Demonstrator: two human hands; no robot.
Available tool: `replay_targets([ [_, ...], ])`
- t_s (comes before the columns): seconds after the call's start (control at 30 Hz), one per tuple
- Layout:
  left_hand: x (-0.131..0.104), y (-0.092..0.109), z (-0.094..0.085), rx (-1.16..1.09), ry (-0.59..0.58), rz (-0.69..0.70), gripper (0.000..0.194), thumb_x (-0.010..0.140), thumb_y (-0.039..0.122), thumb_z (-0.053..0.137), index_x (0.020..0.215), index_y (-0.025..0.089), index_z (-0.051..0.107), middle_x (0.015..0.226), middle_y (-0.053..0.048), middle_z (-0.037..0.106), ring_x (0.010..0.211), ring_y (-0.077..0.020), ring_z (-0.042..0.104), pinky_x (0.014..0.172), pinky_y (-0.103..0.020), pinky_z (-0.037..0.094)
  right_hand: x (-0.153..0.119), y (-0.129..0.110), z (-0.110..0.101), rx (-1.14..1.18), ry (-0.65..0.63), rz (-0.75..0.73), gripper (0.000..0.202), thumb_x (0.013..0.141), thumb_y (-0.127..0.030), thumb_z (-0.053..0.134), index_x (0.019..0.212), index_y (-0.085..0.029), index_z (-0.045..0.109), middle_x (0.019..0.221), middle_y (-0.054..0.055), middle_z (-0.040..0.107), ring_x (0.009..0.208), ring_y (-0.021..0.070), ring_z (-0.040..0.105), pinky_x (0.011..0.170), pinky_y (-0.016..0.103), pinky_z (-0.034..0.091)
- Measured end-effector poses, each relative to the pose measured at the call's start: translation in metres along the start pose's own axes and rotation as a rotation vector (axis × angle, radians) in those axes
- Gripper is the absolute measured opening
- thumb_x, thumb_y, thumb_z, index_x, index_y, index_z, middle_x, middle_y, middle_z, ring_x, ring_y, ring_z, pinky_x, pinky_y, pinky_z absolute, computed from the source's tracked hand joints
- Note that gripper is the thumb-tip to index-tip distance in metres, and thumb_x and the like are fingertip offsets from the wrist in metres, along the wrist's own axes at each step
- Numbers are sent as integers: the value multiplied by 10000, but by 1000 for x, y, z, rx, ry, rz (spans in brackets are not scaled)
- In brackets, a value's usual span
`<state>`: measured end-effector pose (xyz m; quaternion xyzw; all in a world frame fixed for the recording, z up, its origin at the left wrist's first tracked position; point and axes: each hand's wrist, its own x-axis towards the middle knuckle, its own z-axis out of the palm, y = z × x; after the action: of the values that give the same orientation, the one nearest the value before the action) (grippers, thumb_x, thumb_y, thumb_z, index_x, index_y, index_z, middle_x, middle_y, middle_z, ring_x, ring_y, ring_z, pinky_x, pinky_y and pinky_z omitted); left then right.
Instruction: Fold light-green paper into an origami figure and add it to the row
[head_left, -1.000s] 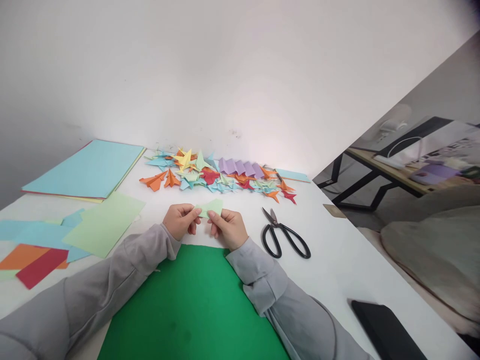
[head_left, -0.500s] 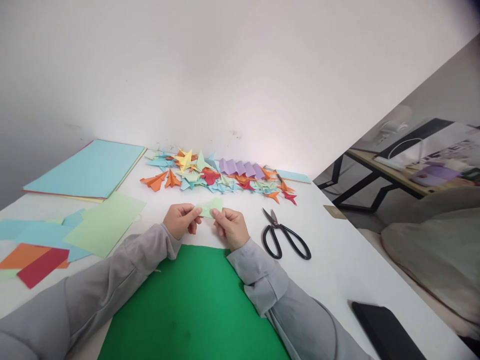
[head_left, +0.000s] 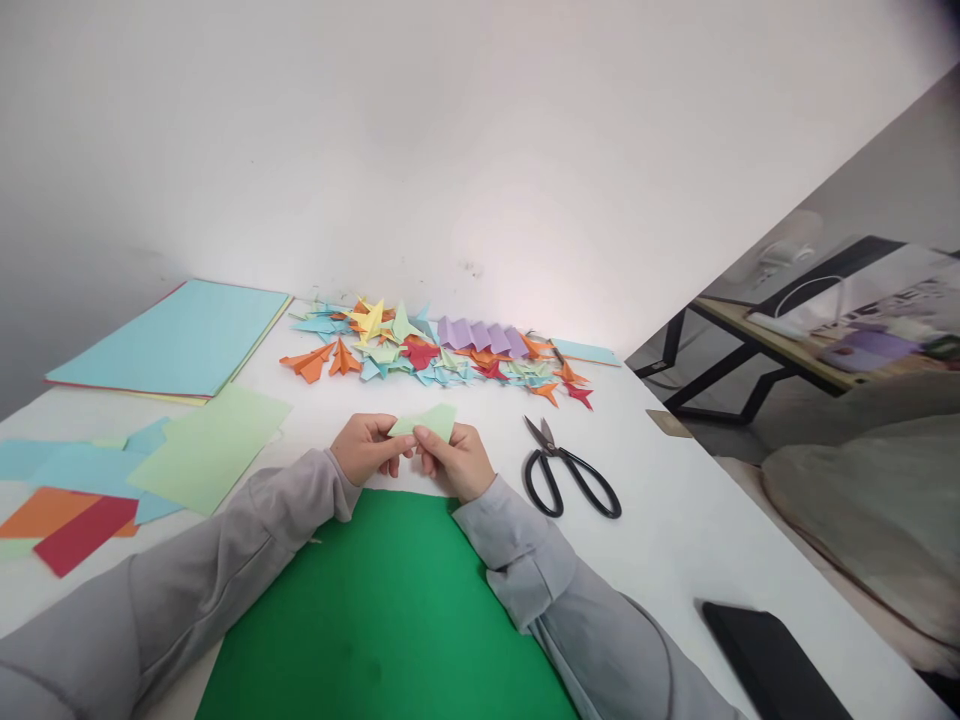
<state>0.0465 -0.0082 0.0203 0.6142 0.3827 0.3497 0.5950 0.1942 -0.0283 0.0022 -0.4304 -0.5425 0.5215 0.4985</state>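
A small folded piece of light green paper is held between both hands, just beyond the far edge of a green sheet. My left hand pinches its left end with thumb and fingers. My right hand grips its lower right part, the thumb pressed on top near the left thumb. Past the hands lies a pile of folded paper shapes in several colours, among them a yellow one and a purple pleated strip.
Black-handled scissors lie partly open to the right. A black flat object rests at the lower right. On the left are a stack of blue sheets, a light green sheet and a red strip. A wall stands behind.
My right thumb has moved left along the green paper, closer to the left thumb. The paper has turned a little, and more of its right part shows above the right hand.
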Motion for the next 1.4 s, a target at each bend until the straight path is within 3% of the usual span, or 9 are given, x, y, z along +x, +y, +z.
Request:
replay_targets([
  [0.27, 1, 0, 0, -40, -36, 7, 367, 557, 443, 688, 516, 126, 507, 370, 33, 501, 333, -78, 478, 351, -177, 342, -2, -4, 1, -107, -64, -42, 461, 693, -508, 578, 396, -166, 493, 347, -24, 451, 342, 71, 388, 382, 214, 309],
  [0.6, 0, -1, 1, -28, 70, -12, 375, 525, 425, 716, 464, 128, 494, 348, 38, 485, 292, -70, 442, 317, -182, 326, -3, -5, 1, -145, 71, -44, 430, 624, -490, 633, 401, -166, 461, 323, -56, 367, 350, 53, 304, 361, 207, 216],
  [0.83, 2, -1, -2, -121, 133, 35, 438, 516, 363, 727, 374, 157, 368, 301, 57, 424, 256, -39, 360, 302, -176, 258, -2, -4, 1, -69, 147, -6, 448, 612, -478, 649, 370, -168, 434, 295, -62, 348, 319, 41, 268, 348, 214, 167],
  [1.1, 7, -5, -7, -266, 105, -58, 366, 596, 449, 641, 492, 157, 446, 330, 39, 462, 271, -83, 429, 303, -187, 281, 0, -4, 0, 48, 153, 30, 416, 614, -460, 659, 393, -162, 472, 278, -69, 352, 276, 33, 253, 338, 221, 158],
  [1.23, 3, -1, -4, -151, 50, -51, 353, 632, 473, 610, 575, 135, 524, 349, 22, 500, 299, -80, 441, 332, -185, 324, -1, -5, 0, 21, 116, 38, 417, 617, -465, 657, 397, -160, 477, 280, -66, 364, 275, 35, 265, 340, 221, 159],
  [1.4, 2, 1, -3, -64, 48, -1, 382, 596, 476, 647, 504, 124, 528, 346, 23, 487, 309, -70, 451, 339, -176, 328, -2, -6, 0, -6, 91, 50, 421, 618, -482, 647, 402, -156, 490, 283, -62, 375, 280, 34, 280, 348, 216, 177],
])
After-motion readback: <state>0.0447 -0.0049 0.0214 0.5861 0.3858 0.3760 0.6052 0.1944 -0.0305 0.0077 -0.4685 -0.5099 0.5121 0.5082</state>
